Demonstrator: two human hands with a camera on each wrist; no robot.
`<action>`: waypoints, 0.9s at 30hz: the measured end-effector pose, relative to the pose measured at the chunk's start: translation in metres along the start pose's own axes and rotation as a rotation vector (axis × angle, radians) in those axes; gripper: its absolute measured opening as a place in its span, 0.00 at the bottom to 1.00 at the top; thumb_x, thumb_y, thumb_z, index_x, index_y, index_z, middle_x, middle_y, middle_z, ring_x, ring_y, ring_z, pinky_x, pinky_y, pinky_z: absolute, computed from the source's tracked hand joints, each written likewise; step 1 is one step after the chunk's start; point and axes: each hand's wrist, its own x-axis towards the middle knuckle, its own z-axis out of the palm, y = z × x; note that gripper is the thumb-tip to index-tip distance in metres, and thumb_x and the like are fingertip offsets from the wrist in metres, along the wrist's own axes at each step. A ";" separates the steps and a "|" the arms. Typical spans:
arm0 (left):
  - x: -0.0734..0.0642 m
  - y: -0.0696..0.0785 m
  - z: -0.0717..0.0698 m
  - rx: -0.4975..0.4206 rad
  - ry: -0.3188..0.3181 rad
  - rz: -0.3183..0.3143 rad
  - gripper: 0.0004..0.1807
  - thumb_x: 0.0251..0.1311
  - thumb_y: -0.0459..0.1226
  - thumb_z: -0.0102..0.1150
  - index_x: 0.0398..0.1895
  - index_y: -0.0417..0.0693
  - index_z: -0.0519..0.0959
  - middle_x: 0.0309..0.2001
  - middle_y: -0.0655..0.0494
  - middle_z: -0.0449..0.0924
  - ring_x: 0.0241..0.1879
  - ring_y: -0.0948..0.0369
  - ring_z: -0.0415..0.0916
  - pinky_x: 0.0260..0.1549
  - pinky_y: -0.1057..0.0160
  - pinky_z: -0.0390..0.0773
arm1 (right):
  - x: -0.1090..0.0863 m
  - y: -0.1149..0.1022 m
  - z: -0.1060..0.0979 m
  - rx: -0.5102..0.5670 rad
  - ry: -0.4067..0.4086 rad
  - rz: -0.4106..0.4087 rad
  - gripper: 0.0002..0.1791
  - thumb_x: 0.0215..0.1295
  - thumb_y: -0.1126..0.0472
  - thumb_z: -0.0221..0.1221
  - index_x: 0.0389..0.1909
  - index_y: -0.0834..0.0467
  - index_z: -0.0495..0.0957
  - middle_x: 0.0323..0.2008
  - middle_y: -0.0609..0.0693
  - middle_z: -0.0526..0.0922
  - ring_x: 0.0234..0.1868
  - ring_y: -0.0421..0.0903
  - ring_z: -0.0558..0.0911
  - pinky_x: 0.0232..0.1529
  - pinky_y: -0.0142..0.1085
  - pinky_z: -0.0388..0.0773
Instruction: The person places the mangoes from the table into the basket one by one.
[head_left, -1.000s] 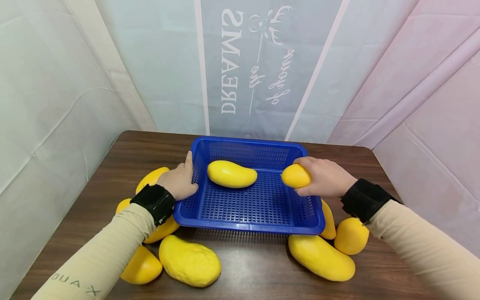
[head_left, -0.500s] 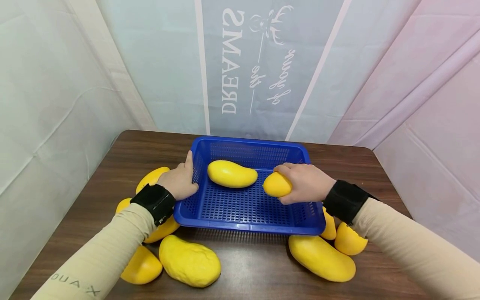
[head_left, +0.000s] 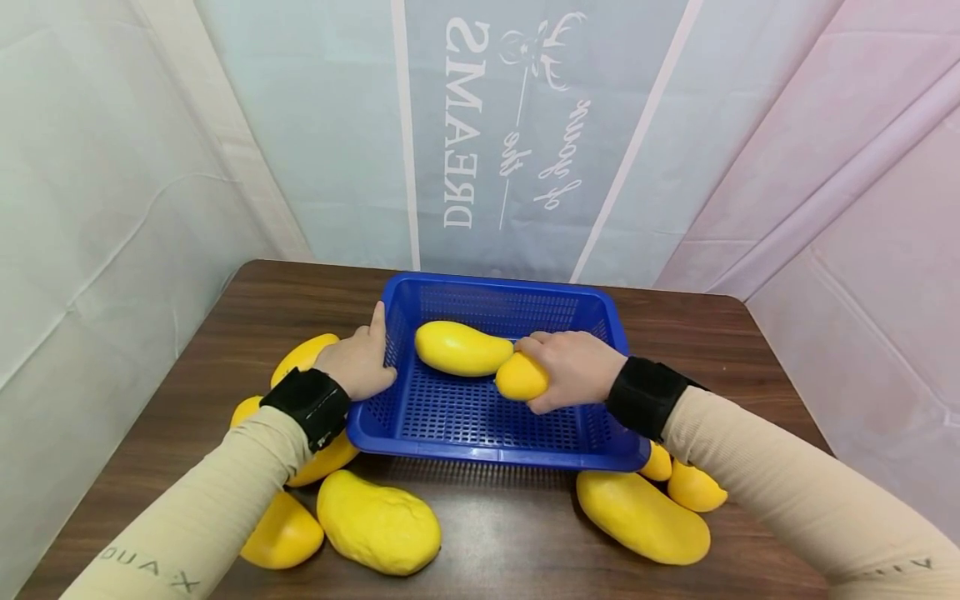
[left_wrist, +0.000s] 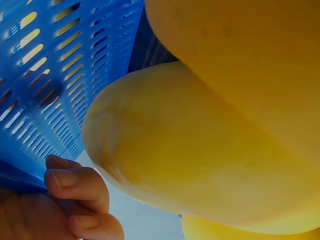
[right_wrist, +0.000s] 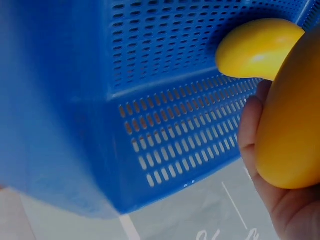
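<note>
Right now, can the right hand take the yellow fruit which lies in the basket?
Probably not yet: the right hand is close to the lying fruit, but its grip holds another yellow fruit.

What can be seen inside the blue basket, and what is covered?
One long yellow fruit lies in the blue basket. The right hand reaches in, gripping a second fruit. Whatever is directly beneath the fruits and hand cannot be seen.

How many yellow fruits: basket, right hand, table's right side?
5: one fruit in the basket; another fruit in the right hand; nearest fruit, middle fruit and rightmost fruit on the table. Right sleeve may hide more.
</note>
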 end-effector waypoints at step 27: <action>-0.002 0.003 -0.003 -0.009 -0.007 -0.015 0.55 0.62 0.42 0.52 0.78 0.39 0.25 0.65 0.30 0.67 0.22 0.55 0.76 0.18 0.61 0.74 | 0.029 0.002 0.026 -0.019 -0.157 0.120 0.37 0.49 0.42 0.69 0.59 0.56 0.73 0.46 0.51 0.81 0.34 0.45 0.76 0.39 0.41 0.76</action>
